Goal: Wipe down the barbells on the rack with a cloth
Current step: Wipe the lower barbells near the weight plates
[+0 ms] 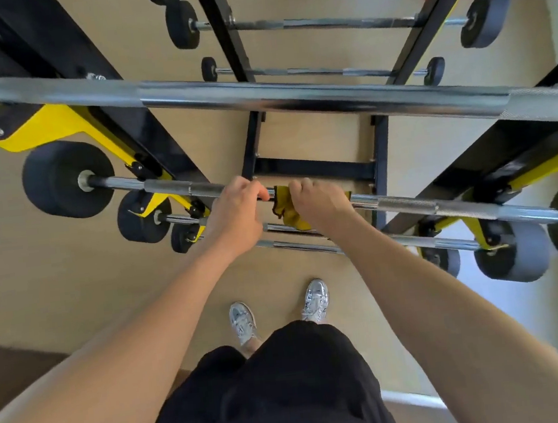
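- The right hand [320,203] curled round a yellow cloth [288,212], pressing it onto the bar [407,204].
- The left hand [236,212] gripped the bare bar just beside the cloth.
- The bar lay across the black rack [314,168], with plates [61,181] at both ends.

Right hand [322,206] with cloth [287,207] on barbell [407,204]

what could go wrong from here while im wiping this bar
1. The left hand grips the barbell bare while the right hand holds the yellow cloth around it. Hard rubbing might roll the barbell and pinch fingers against the lower bar close beneath.
2. The cloth hangs loose under the right hand and could snag on that lower bar.
3. The thick bar crosses above the hands, so leaning in might bump it.
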`<state>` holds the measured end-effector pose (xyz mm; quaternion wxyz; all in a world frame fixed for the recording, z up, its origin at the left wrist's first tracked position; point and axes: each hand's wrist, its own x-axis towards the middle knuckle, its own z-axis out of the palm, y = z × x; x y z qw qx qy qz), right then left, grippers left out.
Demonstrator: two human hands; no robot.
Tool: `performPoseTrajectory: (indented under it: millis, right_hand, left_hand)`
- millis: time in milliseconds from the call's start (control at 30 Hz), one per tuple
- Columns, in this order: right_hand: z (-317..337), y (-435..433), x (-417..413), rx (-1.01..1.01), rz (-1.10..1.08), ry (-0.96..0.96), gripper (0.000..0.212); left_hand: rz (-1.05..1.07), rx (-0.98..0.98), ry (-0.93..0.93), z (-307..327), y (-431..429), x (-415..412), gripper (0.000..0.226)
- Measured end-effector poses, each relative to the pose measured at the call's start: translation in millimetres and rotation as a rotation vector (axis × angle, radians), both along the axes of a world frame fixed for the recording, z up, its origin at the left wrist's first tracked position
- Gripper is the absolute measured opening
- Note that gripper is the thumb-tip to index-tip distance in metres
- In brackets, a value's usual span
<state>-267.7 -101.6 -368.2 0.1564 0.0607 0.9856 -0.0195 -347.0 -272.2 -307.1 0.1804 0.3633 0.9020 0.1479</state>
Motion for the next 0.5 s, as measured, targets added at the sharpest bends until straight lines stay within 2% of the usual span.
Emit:
performPoseTrajectory:
  millis: [133,233,300,367,433,500]
  right_hand:
    - [-8.5,-56.2,-44.6,-0.054,-0.048,0.09,0.035]
    - [-9.8,-52.2,-46.5,-0.194,-0.06,0.144,0.047]
    - [-9.2,-26.2,-18.9,-0.231,-0.095,0.141,0.06]
    - [-11.1,9.3,26.8,-0.177,-0.158,0.134,0.069]
    - [-11.2,43.4,76.6,-0.086,-0.26,0.168,0.062]
    - [-11.2,60.0,104.6,-0.053,-0.373,0.208,0.046]
  left_hand:
    - [0.025,-0.081,0.137,-6.6,-19.3,-8.9,0.049]
    - [-0.031,-0.116,0.158,-18.1,-20.5,-10.4,0.061]
    - [-0.082,-0.086,0.15,-26.0,-15.1,-8.4,0.064]
    - [-0.138,-0.037,0.142,-33.8,-7.2,-3.6,0.064]
    - [-0.191,0.001,0.142,-39.9,0.8,3.1,0.06]
    - [-0.229,0.038,0.131,-43.2,6.3,7.8,0.055]
